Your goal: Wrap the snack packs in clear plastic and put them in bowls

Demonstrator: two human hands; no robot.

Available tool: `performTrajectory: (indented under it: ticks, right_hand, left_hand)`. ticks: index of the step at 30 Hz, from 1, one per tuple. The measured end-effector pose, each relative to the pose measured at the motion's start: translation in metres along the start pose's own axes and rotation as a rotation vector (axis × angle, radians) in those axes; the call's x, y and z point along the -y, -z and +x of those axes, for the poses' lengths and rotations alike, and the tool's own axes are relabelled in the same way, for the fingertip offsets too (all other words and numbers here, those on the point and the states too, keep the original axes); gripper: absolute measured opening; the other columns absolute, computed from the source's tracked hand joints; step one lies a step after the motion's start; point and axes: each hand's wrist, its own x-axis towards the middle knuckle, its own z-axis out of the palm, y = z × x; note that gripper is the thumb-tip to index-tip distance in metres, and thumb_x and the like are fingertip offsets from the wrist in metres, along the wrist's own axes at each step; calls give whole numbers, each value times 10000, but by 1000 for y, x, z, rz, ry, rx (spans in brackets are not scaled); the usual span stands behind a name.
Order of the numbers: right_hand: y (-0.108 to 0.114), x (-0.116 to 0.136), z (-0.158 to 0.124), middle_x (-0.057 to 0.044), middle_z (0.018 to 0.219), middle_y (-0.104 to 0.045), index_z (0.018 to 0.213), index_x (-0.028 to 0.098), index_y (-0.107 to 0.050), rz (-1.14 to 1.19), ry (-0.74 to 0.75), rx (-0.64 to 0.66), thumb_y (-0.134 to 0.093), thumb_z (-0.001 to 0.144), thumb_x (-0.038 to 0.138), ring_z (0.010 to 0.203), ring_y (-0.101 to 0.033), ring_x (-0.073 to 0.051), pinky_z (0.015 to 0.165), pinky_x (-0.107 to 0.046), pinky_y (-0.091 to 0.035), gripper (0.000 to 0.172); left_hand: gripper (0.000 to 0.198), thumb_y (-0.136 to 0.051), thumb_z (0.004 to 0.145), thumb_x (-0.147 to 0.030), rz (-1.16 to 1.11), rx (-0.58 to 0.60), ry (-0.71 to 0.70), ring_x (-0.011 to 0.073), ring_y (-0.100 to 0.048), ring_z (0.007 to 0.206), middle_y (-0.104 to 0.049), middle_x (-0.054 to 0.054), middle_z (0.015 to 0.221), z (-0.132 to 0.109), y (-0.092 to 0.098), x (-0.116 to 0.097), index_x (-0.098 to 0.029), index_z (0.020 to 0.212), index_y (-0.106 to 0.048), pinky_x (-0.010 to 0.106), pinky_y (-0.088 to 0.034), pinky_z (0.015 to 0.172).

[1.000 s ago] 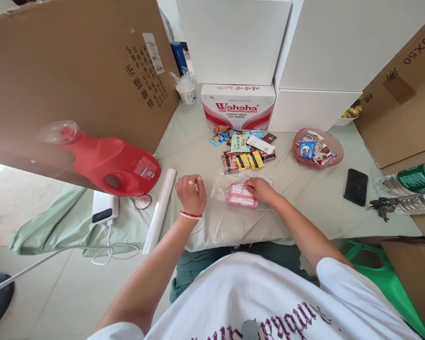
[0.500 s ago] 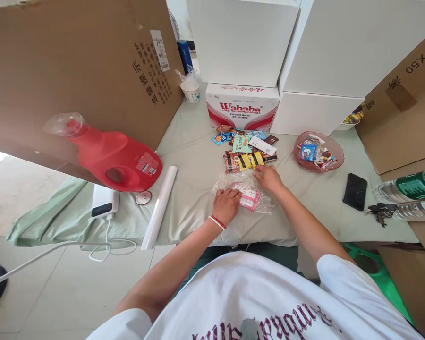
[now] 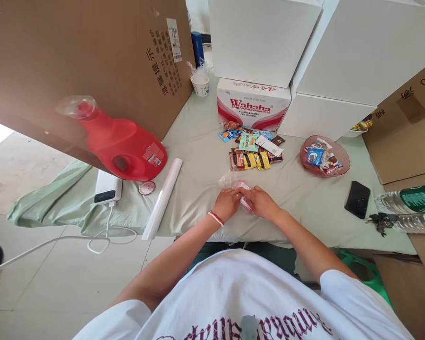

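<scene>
Close together at the front middle of the table, my left hand (image 3: 226, 205) and my right hand (image 3: 261, 202) both have their fingers closed on a small pink-and-white packet (image 3: 246, 204). Most of the packet is covered by the fingers. Crumpled clear plastic wrap (image 3: 228, 179) sticks out behind my left hand. Just beyond lie yellow-and-black snack packets (image 3: 256, 161) in a row with brown ones, and behind them a light green snack packet (image 3: 248, 141) and a white packet (image 3: 269, 145) on a loose pile.
A pink glass bowl (image 3: 343, 166) of snacks stands right, near a black phone (image 3: 357, 199), keys (image 3: 381, 222) and bottles (image 3: 420, 198). Left are a white roll (image 3: 163, 199), a red jug (image 3: 127, 146) and a white power bank (image 3: 107, 185). A Wahaba-style carton (image 3: 254, 106) and white boxes stand behind.
My right hand has drawn back from the yellow packets to the pink-and-white packet, beside my left hand. The clear wrap, spread out under the packet before, now shows mostly behind my left hand.
</scene>
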Motion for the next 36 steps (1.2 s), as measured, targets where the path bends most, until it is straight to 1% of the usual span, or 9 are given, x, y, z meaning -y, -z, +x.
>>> performTrajectory:
  ticks: [4,10,14,17,22,26,29,34,36]
  right_hand:
    - [-16,6,-9,-129,1051,-689,1577,184,-497,-122,24,38,-428,1053,188,996,-516,-263,930,-360,-443,529]
    - [-16,19,-10,-137,1050,-657,1559,272,-528,-203,-28,35,-427,1048,191,1013,-490,-296,890,-380,-440,527]
    - [-16,27,-11,-134,1071,-649,1577,285,-502,-226,-72,41,-448,1030,154,1026,-494,-300,908,-385,-427,565]
    - [-17,28,-11,-134,1074,-641,1591,289,-479,-227,-81,45,-451,1038,167,1041,-495,-307,916,-393,-420,567]
    - [-17,29,-12,-140,1056,-631,1596,308,-470,-228,-90,34,-435,1035,145,1042,-495,-310,889,-393,-424,585]
    - [-15,30,-15,-144,1046,-632,1581,329,-489,-245,-90,40,-435,1023,128,1034,-489,-315,868,-403,-427,596]
    - [-15,31,-15,-145,1056,-631,1570,342,-501,-241,-85,40,-436,1021,128,1036,-487,-319,862,-413,-431,593]
    - [-23,34,-21,-149,1154,-635,1400,266,-663,-169,-132,-19,-442,1000,112,1096,-485,-320,973,-447,-459,483]
    - [-28,34,-32,-152,1202,-632,1337,223,-693,-103,-115,-62,-433,1011,138,1145,-479,-319,1054,-479,-452,425]
  left_hand:
    - [258,-560,842,-215,-319,-188,237,223,-722,990,-808,41,1050,5,14,29,-232,930,-801,374,-564,909]
    - [443,-356,994,-413,-271,-474,586,280,-666,1121,-771,123,1085,23,42,61,-183,1049,-731,425,-511,972]
    - [532,-537,905,-673,-221,-472,685,403,-515,1376,-675,202,1338,30,37,51,-189,1046,-707,534,-410,1101]
    - [815,-681,763,-764,-177,-413,730,464,-427,1455,-547,263,1492,33,25,33,-154,1299,-610,555,-395,1115]
    - [1153,-925,590,-505,-290,-331,702,433,-539,1375,-503,300,1500,53,18,23,-109,1525,-378,463,-485,1044]
    - [744,-807,705,-244,-415,-286,684,319,-722,1046,-721,192,1164,69,24,30,-67,1376,-540,399,-565,856]
    - [435,-665,778,-163,-438,-241,570,226,-731,889,-756,104,1006,68,21,19,-96,1208,-670,345,-574,799]
    - [160,-679,784,-200,-372,-130,304,253,-702,1047,-770,72,1063,30,4,-26,-201,910,-778,415,-538,997]
    - [190,-649,877,-305,-205,-69,129,293,-656,1202,-752,96,1221,7,-3,-38,-208,965,-787,483,-472,1103]
